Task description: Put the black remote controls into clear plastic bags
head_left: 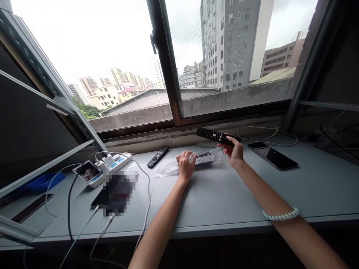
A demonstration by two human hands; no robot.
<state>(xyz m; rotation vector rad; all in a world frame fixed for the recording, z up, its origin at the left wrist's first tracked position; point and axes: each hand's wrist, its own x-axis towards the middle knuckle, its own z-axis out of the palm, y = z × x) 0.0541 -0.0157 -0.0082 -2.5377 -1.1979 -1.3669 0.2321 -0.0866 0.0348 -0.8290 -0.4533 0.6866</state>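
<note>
My right hand (pixel 235 150) grips the near end of a black remote control (pixel 209 133), raised above the back of the desk with its buttons facing up. My left hand (pixel 185 164) rests on a clear plastic bag (pixel 168 169), its fingers bent over the film and thumb near the bag's contents. Inside the bag lies a dark and pale item (pixel 204 158), partly blurred by the plastic. A second black remote (pixel 157 156) lies on the desk to the left of the bag.
On the grey desk (pixel 224 198), a black phone (pixel 272 155) lies at right. A white power strip (pixel 119 162), photo card (pixel 87 172), pixelated device (pixel 119 192) and several cables stand left. A blue tray (pixel 46 181) and dark phone (pixel 32 207) are farther left. The window is behind.
</note>
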